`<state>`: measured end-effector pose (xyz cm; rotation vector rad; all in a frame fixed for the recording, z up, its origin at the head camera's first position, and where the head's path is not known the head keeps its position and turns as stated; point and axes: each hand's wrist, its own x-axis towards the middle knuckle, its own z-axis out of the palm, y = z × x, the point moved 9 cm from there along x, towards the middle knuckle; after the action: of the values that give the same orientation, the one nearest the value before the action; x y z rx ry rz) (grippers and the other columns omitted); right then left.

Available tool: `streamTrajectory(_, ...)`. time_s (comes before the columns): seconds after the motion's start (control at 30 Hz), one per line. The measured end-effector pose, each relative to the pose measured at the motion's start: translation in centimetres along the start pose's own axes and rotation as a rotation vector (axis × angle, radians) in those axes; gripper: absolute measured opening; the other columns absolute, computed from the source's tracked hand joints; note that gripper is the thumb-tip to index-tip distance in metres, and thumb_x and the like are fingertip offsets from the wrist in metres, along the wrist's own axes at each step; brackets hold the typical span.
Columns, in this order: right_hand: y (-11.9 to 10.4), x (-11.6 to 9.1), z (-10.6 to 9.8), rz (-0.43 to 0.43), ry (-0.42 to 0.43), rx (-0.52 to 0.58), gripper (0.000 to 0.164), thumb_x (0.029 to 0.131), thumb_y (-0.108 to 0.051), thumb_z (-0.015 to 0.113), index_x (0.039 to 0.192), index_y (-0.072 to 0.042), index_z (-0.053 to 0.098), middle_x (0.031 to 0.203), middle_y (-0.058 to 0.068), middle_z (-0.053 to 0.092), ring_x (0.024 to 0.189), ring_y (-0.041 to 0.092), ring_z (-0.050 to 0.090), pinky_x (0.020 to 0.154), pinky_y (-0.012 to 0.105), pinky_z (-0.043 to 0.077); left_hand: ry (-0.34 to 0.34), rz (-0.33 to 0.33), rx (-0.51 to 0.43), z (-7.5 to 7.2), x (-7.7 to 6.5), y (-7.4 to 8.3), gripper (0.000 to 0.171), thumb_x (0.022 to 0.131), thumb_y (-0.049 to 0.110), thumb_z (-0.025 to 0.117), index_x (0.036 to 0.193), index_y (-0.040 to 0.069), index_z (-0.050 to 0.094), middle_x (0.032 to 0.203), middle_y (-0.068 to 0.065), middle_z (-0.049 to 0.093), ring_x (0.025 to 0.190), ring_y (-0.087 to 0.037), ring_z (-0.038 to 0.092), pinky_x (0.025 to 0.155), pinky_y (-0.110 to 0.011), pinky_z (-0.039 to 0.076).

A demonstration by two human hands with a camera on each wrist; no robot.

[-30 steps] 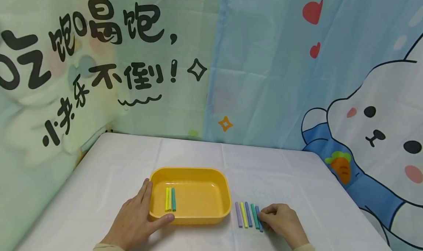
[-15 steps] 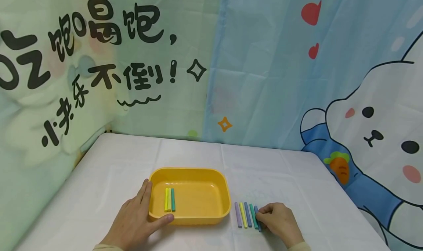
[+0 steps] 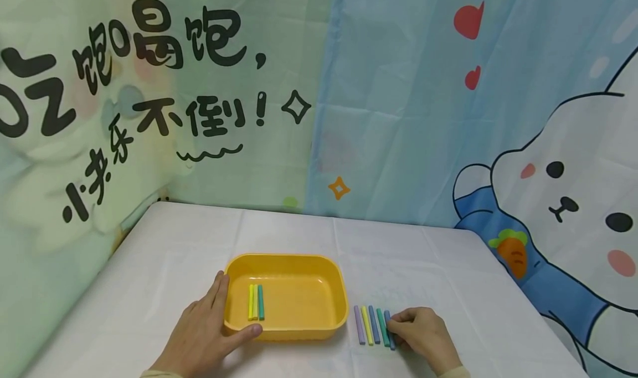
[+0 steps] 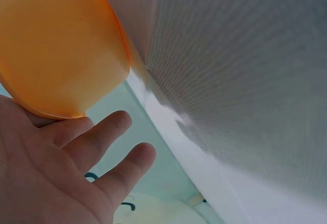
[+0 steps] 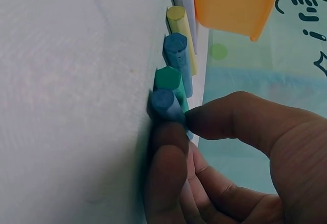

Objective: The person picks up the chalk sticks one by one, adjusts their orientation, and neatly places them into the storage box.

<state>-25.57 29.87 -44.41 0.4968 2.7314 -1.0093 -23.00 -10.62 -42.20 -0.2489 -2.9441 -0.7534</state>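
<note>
A shallow yellow tray stands on the white-covered table. Inside it, at the left, lie two yellow chalk sticks and a green one. My left hand rests against the tray's left end, fingers extended along the wall and thumb at the front rim. To the tray's right, a row of chalk runs purple, yellow, blue, green and blue. My right hand pinches that last blue stick between thumb and fingers, close beside the green one.
Behind the table hangs a printed cloth backdrop with large black lettering and a white cartoon bear. The tray's right wall stands a short way from the purple end of the chalk row.
</note>
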Motion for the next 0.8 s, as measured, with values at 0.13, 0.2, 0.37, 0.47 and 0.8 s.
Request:
streamTrajectory(0.13, 0.1, 0.0, -0.1, 0.013, -0.003, 0.010, 0.027, 0.087, -0.024, 0.074, 0.095, 0.001, 0.073, 0.078, 0.004, 0.067, 0.068, 0.017, 0.061, 0.061, 0.031, 0.052, -0.027, -0.028, -0.007, 0.2, 0.0, -0.1, 0.121, 0.084, 0.084, 0.051, 0.159, -0.005, 0.016, 0.165, -0.021, 0.020, 0.139, -0.040, 0.043, 0.110, -0.059, 0.037)
streamTrajectory(0.2, 0.2, 0.0, -0.2, 0.021, -0.003, 0.017, 0.027, 0.087, -0.024, 0.074, 0.096, 0.001, 0.074, 0.079, 0.005, 0.067, 0.068, 0.017, 0.061, 0.061, 0.031, 0.052, -0.028, -0.032, -0.007, 0.3, -0.1, -0.1, 0.122, 0.083, 0.084, 0.051, 0.159, -0.005, 0.016, 0.165, -0.021, 0.020, 0.139, -0.040, 0.044, 0.109, -0.059, 0.037)
streamTrajectory(0.37, -0.1, 0.1, -0.7, 0.005, 0.010, 0.059, 0.029, 0.086, -0.023, 0.074, 0.099, 0.002, 0.073, 0.080, 0.004, 0.068, 0.069, 0.017, 0.063, 0.063, 0.032, 0.054, -0.017, -0.025, -0.008, 0.3, -0.1, -0.1, 0.121, 0.084, 0.083, 0.052, 0.159, -0.005, 0.016, 0.165, -0.021, 0.021, 0.139, -0.040, 0.044, 0.109, -0.059, 0.038)
streamTrajectory(0.47, -0.7, 0.1, -1.1, -0.012, 0.016, 0.107, 0.032, 0.085, -0.024, 0.074, 0.102, 0.003, 0.073, 0.082, 0.004, 0.069, 0.070, 0.016, 0.064, 0.064, 0.032, 0.056, -0.014, -0.017, -0.010, 0.2, -0.2, 0.0, 0.120, 0.084, 0.082, 0.052, 0.159, -0.005, 0.017, 0.165, -0.021, 0.021, 0.139, -0.039, 0.044, 0.109, -0.059, 0.038)
streamTrajectory(0.8, -5.3, -0.3, -1.3, -0.094, 0.021, 0.255, 0.031, 0.086, -0.021, 0.075, 0.104, 0.004, 0.072, 0.084, 0.009, 0.071, 0.070, 0.019, 0.066, 0.066, 0.033, 0.059, -0.024, -0.025, -0.020, 0.2, 0.0, 0.0, 0.122, 0.084, 0.083, 0.052, 0.159, -0.006, 0.015, 0.165, -0.022, 0.019, 0.138, -0.041, 0.045, 0.109, -0.059, 0.037)
